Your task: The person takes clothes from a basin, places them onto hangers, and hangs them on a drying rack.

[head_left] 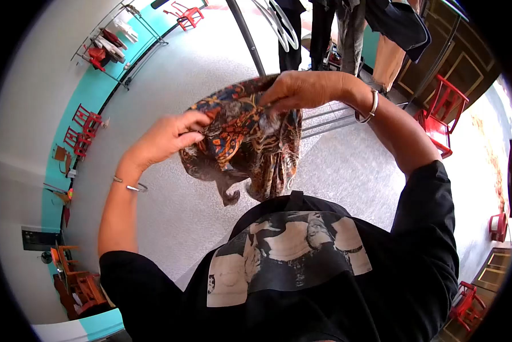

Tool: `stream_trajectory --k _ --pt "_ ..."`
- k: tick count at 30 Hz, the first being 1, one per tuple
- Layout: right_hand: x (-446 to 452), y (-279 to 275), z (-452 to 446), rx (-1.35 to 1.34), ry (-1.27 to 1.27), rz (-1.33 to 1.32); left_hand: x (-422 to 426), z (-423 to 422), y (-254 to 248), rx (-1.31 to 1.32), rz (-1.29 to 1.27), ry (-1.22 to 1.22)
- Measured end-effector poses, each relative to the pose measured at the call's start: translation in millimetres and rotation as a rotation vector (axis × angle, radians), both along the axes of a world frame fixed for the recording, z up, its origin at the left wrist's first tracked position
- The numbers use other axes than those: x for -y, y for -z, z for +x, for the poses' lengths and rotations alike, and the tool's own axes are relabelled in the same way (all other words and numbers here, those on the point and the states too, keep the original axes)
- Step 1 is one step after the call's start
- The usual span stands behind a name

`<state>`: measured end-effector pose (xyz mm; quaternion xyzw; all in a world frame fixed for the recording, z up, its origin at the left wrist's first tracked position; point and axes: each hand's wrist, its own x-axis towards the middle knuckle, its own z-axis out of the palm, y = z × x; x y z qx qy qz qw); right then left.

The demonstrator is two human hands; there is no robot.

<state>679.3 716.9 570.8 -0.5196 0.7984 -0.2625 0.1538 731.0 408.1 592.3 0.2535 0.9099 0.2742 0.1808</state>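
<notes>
A piece of patterned fabric (230, 134) in orange, blue and brown hangs bunched in front of my chest; its folds hide what kind of garment or cloth it is. Near its upper right edge, my right hand (293, 91) grips it with fingers closed downward on the fabric. My left hand (170, 135) is at the left edge of the fabric, slightly blurred, thumb and fingers apart with their tips against or just in front of it. Loose ends dangle below, over the floor.
A metal clothes rack stands ahead, with white hangers (281, 25) and dark trousers (321, 34) on it. More clothes hang on a rack (111, 45) by the left wall. Red chairs (441, 114) stand right and left. The floor (170, 211) is grey.
</notes>
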Motion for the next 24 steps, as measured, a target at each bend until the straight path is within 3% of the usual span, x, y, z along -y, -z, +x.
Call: stream_trajectory --k 1,5,7,8,11,12,13,14,15,17,20,23,24 --pt "6.1 1.8 -3.9 -0.089 -0.03 -0.092 0.2 2.8 2.1 -0.018 0.08 -0.066" --pt "16.9 2.4 2.6 0.084 -0.119 -0.125 -1.9 -0.9 43.9 -0.119 0.261 -0.35" --pt "22.5 -10.0 17.8 0.075 -0.165 -0.008 -16.1 -4.0 73.0 -0.068 0.309 -0.518" --pt "25.2 -7.2 23.1 0.037 -0.232 -0.053 -16.4 -12.7 84.2 -0.033 0.184 -0.358" --pt "34.0 17.8 37.3 -0.169 -0.333 -0.121 18.1 -50.1 193.4 0.027 -0.06 -0.028" --pt "32.2 40.3 31.7 0.041 -0.281 -0.029 -2.2 -34.9 176.0 0.075 0.121 -0.132" --pt "32.6 28.9 48.6 -0.129 -0.307 -0.017 -21.6 -19.3 158.5 0.121 0.301 -0.229" --pt "30.9 36.1 53.6 -0.205 -0.307 0.048 12.7 -46.4 222.3 0.108 0.169 -0.349" --pt "24.5 51.8 49.2 -0.278 -0.308 0.114 -8.9 -39.2 209.0 0.151 0.467 -0.513" --pt "17.9 74.4 42.9 -0.295 -0.372 -0.044 -22.3 -22.1 162.8 0.563 0.731 -0.819" --pt "5.6 85.3 34.9 -0.264 -0.344 -0.098 5.1 -36.2 154.3 0.548 0.462 -0.727" --pt "-3.6 83.1 24.5 -0.305 -0.36 -0.149 4.9 -34.3 152.3 0.138 0.237 -0.537" --pt "-7.7 78.6 24.6 -0.315 -0.357 -0.115 5.1 -36.0 147.4 0.225 0.342 -0.58"
